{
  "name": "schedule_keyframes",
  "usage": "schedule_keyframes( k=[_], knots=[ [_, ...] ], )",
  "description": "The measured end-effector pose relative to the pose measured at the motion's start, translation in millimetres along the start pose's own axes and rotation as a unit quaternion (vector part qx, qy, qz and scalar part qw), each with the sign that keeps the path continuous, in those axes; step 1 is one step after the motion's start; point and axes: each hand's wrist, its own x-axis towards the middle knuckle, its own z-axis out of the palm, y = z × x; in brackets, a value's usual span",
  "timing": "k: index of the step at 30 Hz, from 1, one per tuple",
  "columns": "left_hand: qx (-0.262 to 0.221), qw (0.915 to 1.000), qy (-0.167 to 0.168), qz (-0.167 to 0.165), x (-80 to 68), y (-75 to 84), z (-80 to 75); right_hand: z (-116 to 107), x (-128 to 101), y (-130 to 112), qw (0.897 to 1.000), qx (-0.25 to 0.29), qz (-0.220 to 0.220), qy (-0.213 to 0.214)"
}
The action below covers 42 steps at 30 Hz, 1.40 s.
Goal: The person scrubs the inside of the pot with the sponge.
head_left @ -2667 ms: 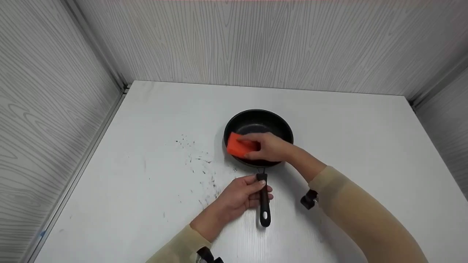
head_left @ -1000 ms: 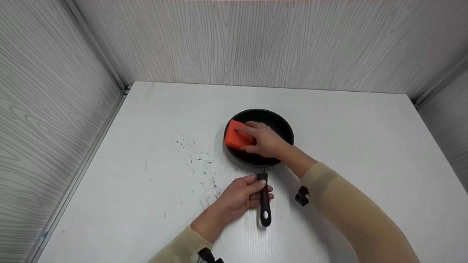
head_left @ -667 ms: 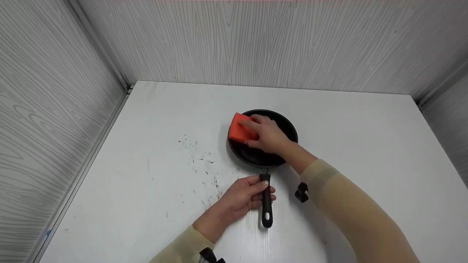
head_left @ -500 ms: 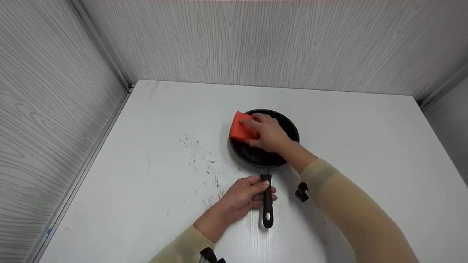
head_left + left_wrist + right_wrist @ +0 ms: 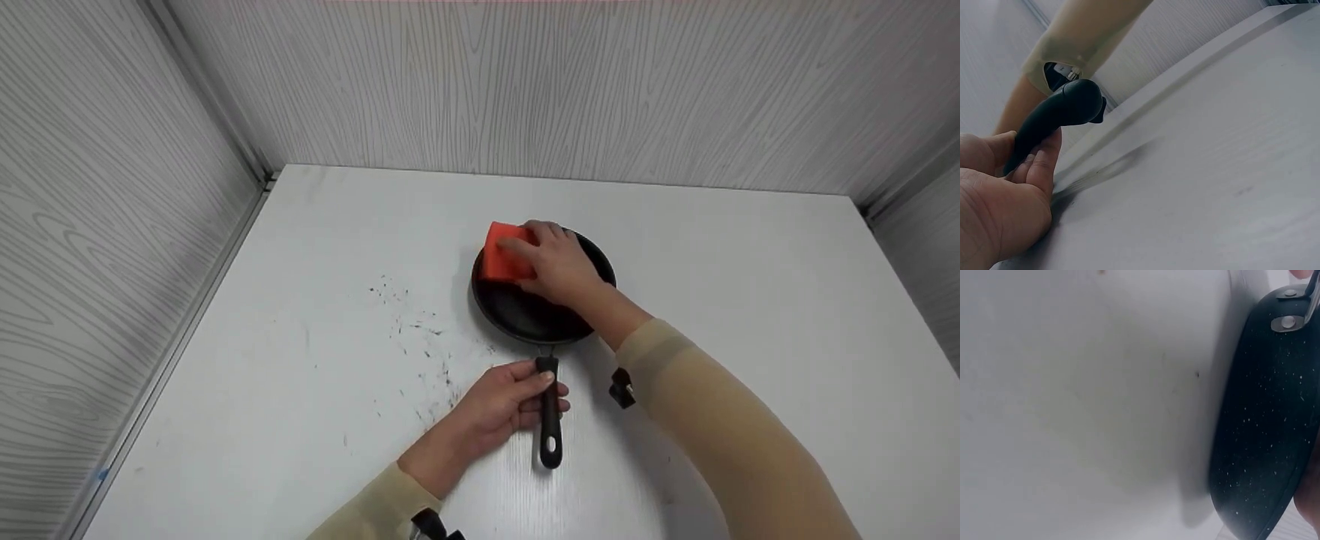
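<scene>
A black frying pan (image 5: 532, 319) sits on the white table, its handle (image 5: 550, 431) pointing toward the person. My left hand (image 5: 499, 401) grips that handle near the pan, thumb on top and fingers beneath. In the left wrist view the handle's rounded end (image 5: 1081, 101) sticks out past the left hand (image 5: 1010, 208). My right hand (image 5: 559, 262) holds an orange sponge (image 5: 506, 259) against the pan's far left inner side. In the right wrist view the pan's speckled outer wall (image 5: 1264, 416) fills the right edge, and most of the right hand is hidden behind it.
Dark crumbs and smudges (image 5: 427, 334) are scattered over the white table (image 5: 712, 285) left of the pan. Pale wood-grain panels (image 5: 480, 90) stand behind and at both sides. Each sleeve carries a small black device (image 5: 622, 388) near the wrist.
The right hand has slid the sponge along the pan's left inner side, from the near left up to the far left. The left hand keeps its grip on the handle.
</scene>
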Motion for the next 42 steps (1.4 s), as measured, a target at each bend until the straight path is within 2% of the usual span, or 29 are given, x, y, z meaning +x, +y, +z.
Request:
schedule_keyframes(
  k=[9,14,42],
  knots=[
    [-0.003,1.0000,0.000,-0.001,-0.2,0.2,0.1,-0.8,3.1,1.4,0.996,-0.076,-0.029,0.028],
    [-0.007,1.0000,0.000,0.000,0.6,-0.6,0.4,2.6,2.8,6.6,0.993,-0.093,-0.040,0.054],
    [-0.008,1.0000,-0.003,0.003,0.8,-2.1,-0.4,-7.8,-4.3,32.2,0.988,-0.147,-0.006,0.044]
  ],
)
